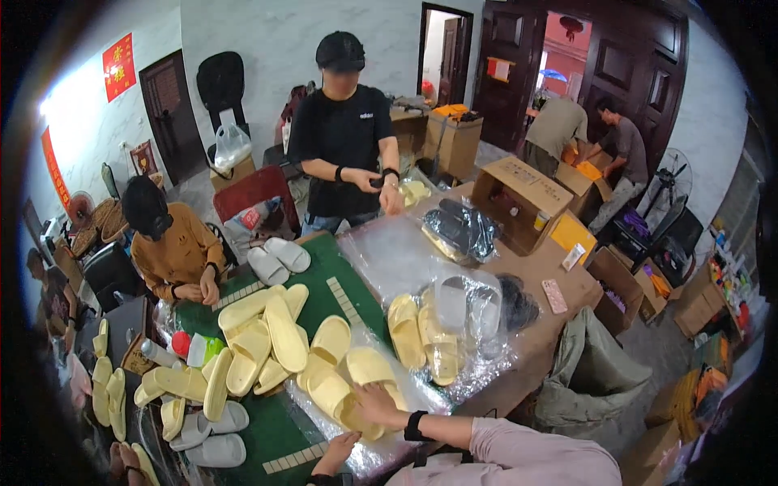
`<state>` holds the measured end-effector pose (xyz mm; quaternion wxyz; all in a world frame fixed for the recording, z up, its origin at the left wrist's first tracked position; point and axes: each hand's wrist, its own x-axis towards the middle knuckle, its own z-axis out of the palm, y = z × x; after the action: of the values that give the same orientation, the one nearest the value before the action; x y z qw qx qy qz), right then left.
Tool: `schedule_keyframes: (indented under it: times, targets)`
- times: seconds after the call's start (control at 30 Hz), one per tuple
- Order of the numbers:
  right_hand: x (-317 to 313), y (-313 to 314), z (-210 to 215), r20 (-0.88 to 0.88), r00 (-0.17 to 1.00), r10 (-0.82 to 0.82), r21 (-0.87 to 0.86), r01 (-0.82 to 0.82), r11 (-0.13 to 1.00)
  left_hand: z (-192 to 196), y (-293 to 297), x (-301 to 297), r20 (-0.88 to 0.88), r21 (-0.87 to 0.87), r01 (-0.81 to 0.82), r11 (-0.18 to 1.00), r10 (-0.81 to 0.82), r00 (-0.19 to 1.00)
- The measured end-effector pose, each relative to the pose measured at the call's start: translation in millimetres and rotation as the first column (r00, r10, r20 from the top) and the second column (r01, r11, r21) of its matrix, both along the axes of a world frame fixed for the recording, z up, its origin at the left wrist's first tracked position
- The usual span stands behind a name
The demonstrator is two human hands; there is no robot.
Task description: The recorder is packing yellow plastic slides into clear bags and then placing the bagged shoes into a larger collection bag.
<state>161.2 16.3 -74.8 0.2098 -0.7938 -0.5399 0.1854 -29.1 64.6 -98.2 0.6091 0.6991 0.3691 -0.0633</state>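
My right hand [381, 407], with a black band at its wrist, is closed on a yellow slipper [331, 393] in front of me; some of its fingers are hidden. Lower and to the left, my left hand [336, 454] has its fingers stretched toward the slipper's near end, holding nothing that I can see. Another yellow slipper [369, 366] lies just beyond, over clear plastic film [312, 411]. More yellow slippers [286, 334] are heaped loosely to the left. Grey slippers [217, 450] lie below that heap.
Clear plastic bags hold yellow slippers [438, 340], grey slippers [485, 306] and black slippers [462, 227] on the right. A pink phone [554, 296] lies by a cardboard box [519, 198]. A large sack [592, 373] stands beside the table. Other people work around it.
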Motion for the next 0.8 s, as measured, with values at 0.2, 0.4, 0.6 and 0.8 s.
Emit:
schedule_keyframes:
  times: [0.2, 0.4, 0.6, 0.8]
  targets:
    - [6, 13, 18, -0.145, 0.987, 0.076, -0.137, -0.096, 0.986, -17, -26, -1, 0.015, 0.28, 0.285, 0.917, -0.301, 0.953]
    - [9, 8, -16, -0.138, 0.963, 0.233, -0.161, -0.254, 0.954, -8, -30, 1, 0.017, 0.384, 0.266, 0.884, -0.294, 0.956]
    - [9, 16, -25, 0.083, 0.985, 0.152, -0.096, -0.143, 0.985, -19, -31, -10, -0.091, 0.493, 0.46, 0.738, -0.482, 0.871]
    - [24, 7, -28, -0.014, 0.998, 0.062, 0.087, -0.061, 0.994, -12, -41, -9, -0.422, 0.497, 0.684, 0.534, -0.54, 0.728]
